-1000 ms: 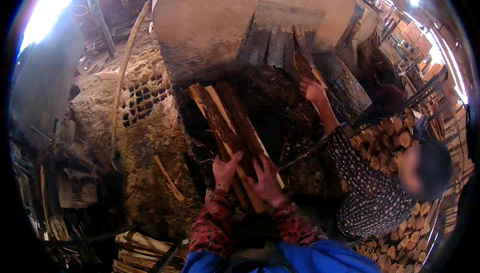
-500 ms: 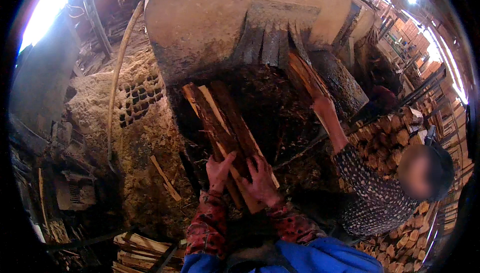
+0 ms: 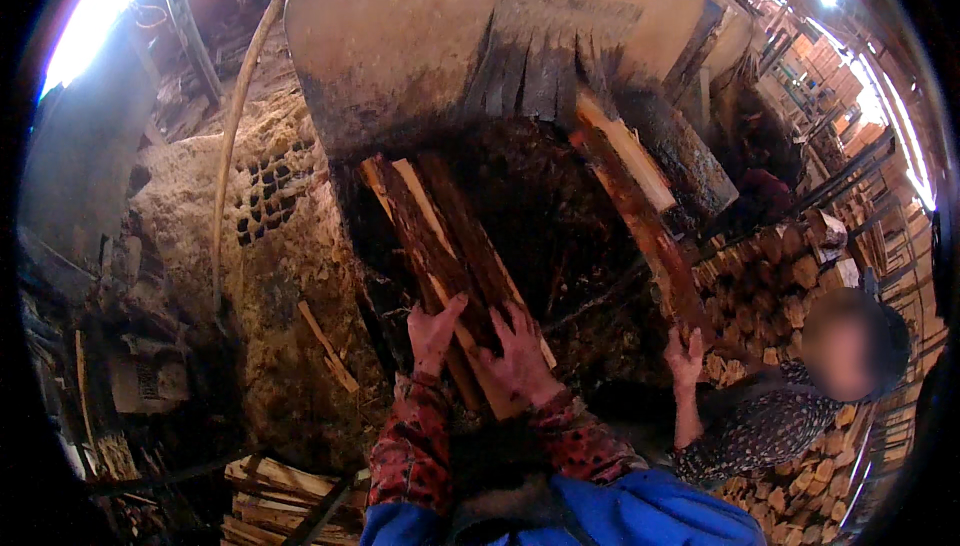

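Bark-covered wooden slabs (image 3: 435, 251) lie side by side before me, their far ends slanting left. Beside their near left edge is my left hand (image 3: 434, 338), thumb spread away from its fingers. My right hand (image 3: 522, 361) rests on the near part of the slabs, its fingers stretched out and apart. Neither hand is visibly wrapped round the wood. To the right, a co-worker's hand (image 3: 685, 356) is at the near end of a long reddish slab (image 3: 645, 241). A paler split piece (image 3: 628, 151) lies against that slab's far part, near the dark strip flaps (image 3: 535, 76).
A large stained machine housing (image 3: 400, 36) stands ahead, with the flaps over its opening. Sawdust (image 3: 180, 196) and a leaning pole (image 3: 235, 136) are at left. Stacked wood (image 3: 770, 266) stands behind the co-worker at right. Cut strips (image 3: 285, 496) lie at lower left.
The co-worker's hand has drawn back toward me from near the flaps, and a long slab now shows there with a paler piece beside it. My hands have barely moved; their fingers look looser.
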`<state>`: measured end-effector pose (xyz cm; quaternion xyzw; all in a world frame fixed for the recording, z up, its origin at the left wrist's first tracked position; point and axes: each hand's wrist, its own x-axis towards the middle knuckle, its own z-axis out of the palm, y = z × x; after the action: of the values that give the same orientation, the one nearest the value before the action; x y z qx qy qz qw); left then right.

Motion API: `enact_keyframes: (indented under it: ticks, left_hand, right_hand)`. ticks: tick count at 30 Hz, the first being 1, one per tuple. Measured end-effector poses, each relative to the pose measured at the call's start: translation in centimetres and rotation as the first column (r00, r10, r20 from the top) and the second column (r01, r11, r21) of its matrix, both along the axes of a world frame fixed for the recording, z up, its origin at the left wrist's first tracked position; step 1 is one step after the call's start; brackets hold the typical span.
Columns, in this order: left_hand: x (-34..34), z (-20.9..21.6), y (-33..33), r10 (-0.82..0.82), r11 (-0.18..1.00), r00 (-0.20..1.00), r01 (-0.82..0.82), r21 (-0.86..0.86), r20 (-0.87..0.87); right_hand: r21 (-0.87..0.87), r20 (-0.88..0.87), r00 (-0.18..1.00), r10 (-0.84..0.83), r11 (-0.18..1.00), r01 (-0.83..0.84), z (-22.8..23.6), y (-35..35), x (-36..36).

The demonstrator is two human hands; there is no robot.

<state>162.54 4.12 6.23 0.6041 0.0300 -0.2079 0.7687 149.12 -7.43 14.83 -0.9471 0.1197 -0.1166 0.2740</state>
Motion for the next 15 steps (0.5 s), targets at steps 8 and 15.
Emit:
enact_keyframes:
  ticks: [8,15]
  left_hand:
    - [-0.7,6.3,0.3,-0.058,0.996,0.992,0.066,0.062,-0.112]
    - [0.8,-3.6,0.7,0.033,0.999,0.999,-0.034,-0.032,-0.034]
  right_hand:
    - [0.139,0.155,0.987,-0.038,0.99,0.016,4.4,-1.8,-0.2]
    - [0.022,0.099,0.98,-0.171,0.985,0.17,2.4,-7.2,0.4]
